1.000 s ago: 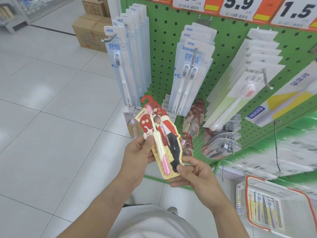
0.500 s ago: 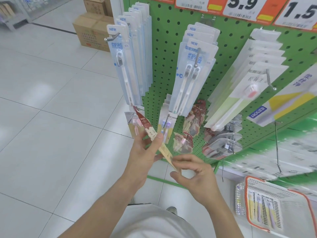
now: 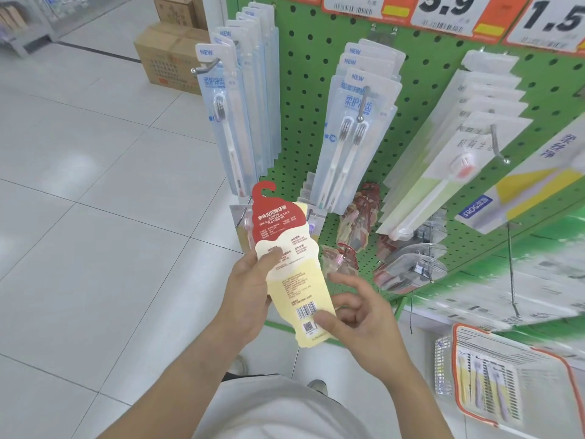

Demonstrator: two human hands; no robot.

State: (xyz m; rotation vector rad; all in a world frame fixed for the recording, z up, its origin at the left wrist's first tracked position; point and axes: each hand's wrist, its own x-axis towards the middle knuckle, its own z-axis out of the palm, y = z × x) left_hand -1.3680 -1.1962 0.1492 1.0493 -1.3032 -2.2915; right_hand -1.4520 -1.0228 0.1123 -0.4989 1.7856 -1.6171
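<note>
A toothbrush pack (image 3: 292, 267) with a red hook top and cream card is held in front of me, its printed back with a barcode facing me. My left hand (image 3: 250, 293) grips its left edge, thumb across the card. My right hand (image 3: 357, 315) pinches the lower right corner by the barcode, thumb on the card and the other fingers loosely spread.
A green pegboard rack (image 3: 310, 96) carries hanging toothbrush packs (image 3: 354, 128) on metal hooks, with more red packs (image 3: 357, 217) lower down. A wire basket (image 3: 506, 375) with packs sits at lower right. Cardboard boxes (image 3: 171, 58) stand on the tiled floor at the back.
The pack has been turned over between both hands: a second ago its front with the pink toothbrush faced me, then it was edge-on, now its back shows.
</note>
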